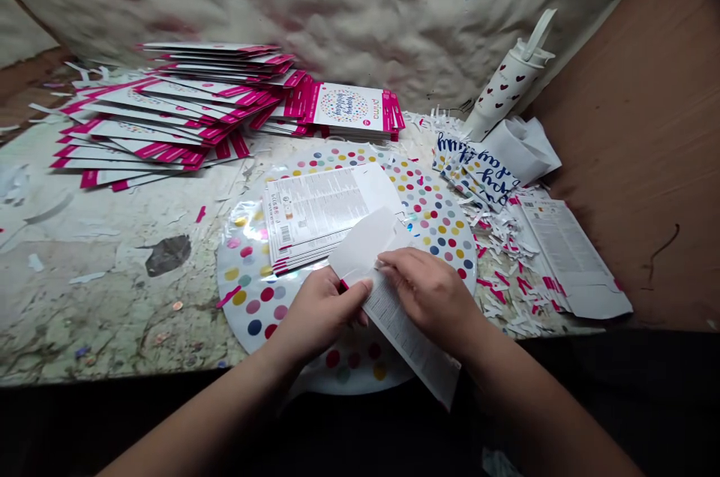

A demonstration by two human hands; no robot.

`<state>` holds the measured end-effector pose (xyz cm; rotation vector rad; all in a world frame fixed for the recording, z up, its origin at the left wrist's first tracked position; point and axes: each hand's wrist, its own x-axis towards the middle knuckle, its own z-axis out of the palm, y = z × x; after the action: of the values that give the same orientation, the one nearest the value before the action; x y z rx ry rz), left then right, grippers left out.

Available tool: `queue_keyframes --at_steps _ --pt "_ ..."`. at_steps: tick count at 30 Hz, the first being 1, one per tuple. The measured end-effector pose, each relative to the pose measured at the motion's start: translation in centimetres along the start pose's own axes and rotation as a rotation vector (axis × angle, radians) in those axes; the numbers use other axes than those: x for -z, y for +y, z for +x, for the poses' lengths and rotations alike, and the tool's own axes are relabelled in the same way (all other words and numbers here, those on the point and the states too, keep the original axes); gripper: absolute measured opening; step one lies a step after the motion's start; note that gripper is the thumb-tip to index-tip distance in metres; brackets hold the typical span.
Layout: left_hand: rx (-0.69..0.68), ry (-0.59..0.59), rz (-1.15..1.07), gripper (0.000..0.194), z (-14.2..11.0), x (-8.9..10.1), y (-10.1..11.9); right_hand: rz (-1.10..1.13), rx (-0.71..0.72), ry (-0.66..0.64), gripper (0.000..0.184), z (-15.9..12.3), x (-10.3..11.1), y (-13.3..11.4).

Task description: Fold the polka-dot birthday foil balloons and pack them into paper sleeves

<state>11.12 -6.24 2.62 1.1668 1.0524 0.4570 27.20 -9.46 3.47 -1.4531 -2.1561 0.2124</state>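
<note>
A flat printed card packet (408, 334) with a plain white end flap lies slanted between my hands. My left hand (323, 308) is closed on its left edge, thumb on top. At the base of the flap, the fingers of my right hand (430, 293) pinch the packet; a small white bit shows at the fingertips, too small to name. Just beyond is a stack of similar packets (320, 203), printed text upward. The stack rests on a round, glossy foil sheet with coloured dots (253, 293), which looks like a balloon and hangs over the table's front edge.
Many pink-and-white packets (185, 113) are piled at the back left, beside a neater stack (349, 108). To the right stand a tumbler with hearts (500, 91) and folded "happy birthday" foil pieces (478, 169). Paper scraps (500, 244) and another packet (568, 252) lie near the wooden side panel.
</note>
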Motion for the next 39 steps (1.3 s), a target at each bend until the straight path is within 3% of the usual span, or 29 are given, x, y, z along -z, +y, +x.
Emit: queue_keyframes --at_steps 4,6,8,11,13,14,16,18,19,22,23,24,27,31,33,36,39 --pt "-0.038 0.018 0.027 0.022 -0.1 -0.3 0.4 -0.241 0.092 0.036 0.018 0.2 -0.8 -0.9" --pt "-0.031 0.018 0.03 0.023 -0.1 -0.2 0.4 -0.354 0.053 0.083 0.018 0.1 -0.5 0.1" --pt "0.009 0.02 0.016 0.024 -0.1 0.2 0.2 -0.431 -0.059 0.158 0.019 -0.5 0.8 2.4" --pt "0.041 0.068 0.001 0.027 0.0 0.9 -0.2 -0.566 -0.398 0.258 0.022 -2.2 4.0 6.1" --pt "0.031 0.102 0.01 0.031 -0.1 0.8 -0.3 -0.564 -0.512 0.24 0.023 -3.3 5.1 6.4" --pt "0.017 0.108 0.018 0.033 -0.2 0.5 -0.2 -0.509 -0.47 0.195 0.031 -3.6 5.1 5.7" --pt "-0.038 0.051 0.052 0.034 -0.5 -0.2 0.2 -0.338 -0.232 0.08 0.059 -3.8 4.0 3.1" --pt "-0.2 -0.006 0.149 0.027 -0.8 -0.6 0.9 -0.26 -0.077 0.049 0.067 -3.3 2.7 0.4" --pt "-0.345 0.037 0.224 0.028 -0.9 -0.4 1.2 -0.255 -0.042 0.083 0.065 -3.0 2.3 -0.4" --pt "-0.883 0.397 0.538 0.065 -0.8 1.7 2.3 -0.211 0.108 0.212 0.059 -2.5 2.6 -0.3" --pt "-1.029 0.458 0.669 0.068 -0.8 2.6 2.5 -0.187 0.169 0.245 0.057 -2.6 2.9 0.3" --pt "-1.139 0.44 0.804 0.063 -0.7 3.4 2.4 -0.172 0.213 0.271 0.055 -2.8 3.1 1.1" --pt "-1.281 0.166 1.139 0.038 -0.6 4.5 0.8 -0.201 0.256 0.262 0.048 -4.2 2.3 2.7" --pt "-1.278 0.077 1.3 0.026 -0.7 3.2 -3.3 -0.262 0.351 0.08 0.032 -6.8 -0.9 2.5" --pt "-1.24 0.024 1.323 0.027 -0.7 2.6 -4.6 -0.257 0.326 0.035 0.029 -7.7 -1.9 2.0" --pt "-1.139 -0.068 1.278 0.025 -0.5 2.3 -4.9 -0.146 0.187 -0.027 0.024 -8.0 -2.1 1.6" --pt "-0.851 -0.138 1.148 0.019 0.1 2.2 -3.8 0.028 -0.058 -0.118 0.016 -7.0 -1.6 1.9"
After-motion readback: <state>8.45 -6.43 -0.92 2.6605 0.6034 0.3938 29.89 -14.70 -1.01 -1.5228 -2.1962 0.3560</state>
